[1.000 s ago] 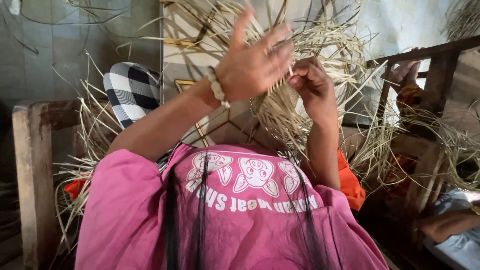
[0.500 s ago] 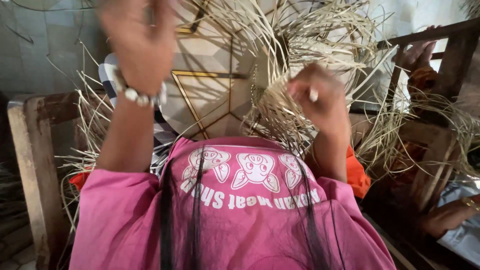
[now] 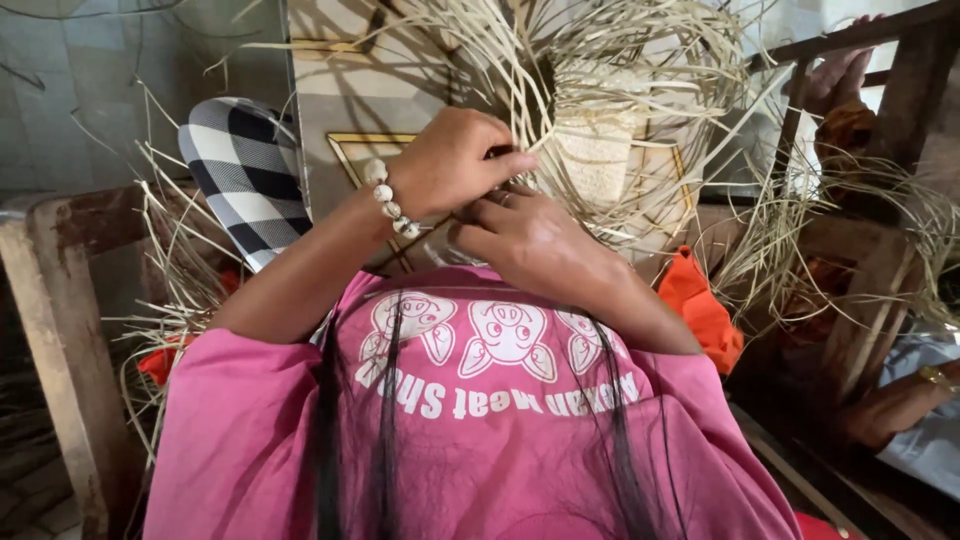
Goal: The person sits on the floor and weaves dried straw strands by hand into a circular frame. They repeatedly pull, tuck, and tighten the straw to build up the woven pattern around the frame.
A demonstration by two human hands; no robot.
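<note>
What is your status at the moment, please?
Left hand and right hand together, pinching straw strands. Woven piece just beyond. Loose strands crowd around.

The weaving (image 3: 597, 150) is a pale, straw-coloured piece of plaited strips — a tight, upright, roughly tubular woven body with a fine criss-cross surface. From its top and sides many unwoven strands (image 3: 690, 60) spray out in long, thin, curling arcs, some bending down to the right. Its lower left edge lies just behind the left hand (image 3: 455, 160) and right hand (image 3: 530, 235), which close on the strands there — fingers pinched, touching each other.
</note>
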